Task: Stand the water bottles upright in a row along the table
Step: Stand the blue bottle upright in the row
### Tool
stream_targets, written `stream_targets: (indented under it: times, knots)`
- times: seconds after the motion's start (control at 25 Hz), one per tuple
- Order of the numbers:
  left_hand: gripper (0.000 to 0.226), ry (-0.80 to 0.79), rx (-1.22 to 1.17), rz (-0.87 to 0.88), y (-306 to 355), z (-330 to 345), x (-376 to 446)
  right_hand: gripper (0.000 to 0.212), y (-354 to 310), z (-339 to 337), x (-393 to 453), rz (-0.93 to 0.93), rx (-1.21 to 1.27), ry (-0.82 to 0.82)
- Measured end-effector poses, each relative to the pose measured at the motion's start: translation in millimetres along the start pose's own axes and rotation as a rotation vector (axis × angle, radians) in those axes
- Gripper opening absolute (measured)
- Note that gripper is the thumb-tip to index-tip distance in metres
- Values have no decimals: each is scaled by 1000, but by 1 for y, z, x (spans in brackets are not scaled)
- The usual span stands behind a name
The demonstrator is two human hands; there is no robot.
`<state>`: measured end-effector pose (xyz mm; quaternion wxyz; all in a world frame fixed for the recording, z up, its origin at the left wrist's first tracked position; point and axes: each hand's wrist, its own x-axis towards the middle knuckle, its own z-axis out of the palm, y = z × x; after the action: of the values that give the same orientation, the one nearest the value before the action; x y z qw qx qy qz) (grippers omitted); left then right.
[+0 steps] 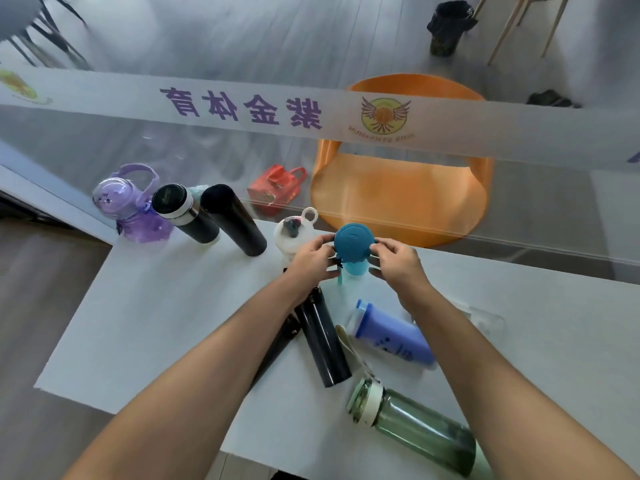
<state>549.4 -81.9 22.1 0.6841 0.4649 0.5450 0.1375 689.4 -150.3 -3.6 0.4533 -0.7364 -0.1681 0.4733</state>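
green bottle [412, 424] lying, four bottles [235, 220] upright

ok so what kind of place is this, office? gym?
Probably a sports club's lobby or reception area, though that's a guess. A glass partition carries a frosted band with a winged logo and mirrored Chinese lettering, an orange chair sits behind it, and a white table holds many water bottles.

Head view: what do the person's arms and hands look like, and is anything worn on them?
Both forearms are bare up to the frame edge, with no sleeves showing. The left hand and the right hand wear no gloves, and I see no watch, bracelet or ring on either. The fingernails look short and unpainted.
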Motion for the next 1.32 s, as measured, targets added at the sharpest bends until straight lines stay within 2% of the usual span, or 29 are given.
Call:
stream_targets:
  times: [0.52,0.68,0.84,1.08,1.32]
  knots:
    - [29,-49,66,15,1,6,3,30,0,0,1,17,-97,15]
    - [41,22,119,14,-4,0,-4,25,8,-7,-5,50,-118,55]
    - [38,72,169,20,-37,-10,-26,40,35,-17,-32,69,-181,104]
    - [28,-69,231,-20,-97,-3,-76,29,89,-29,-104,52,-303,111]
    - [25,-168,285,15,-122,30,-101,19,118,-58,-147,-18,-302,237]
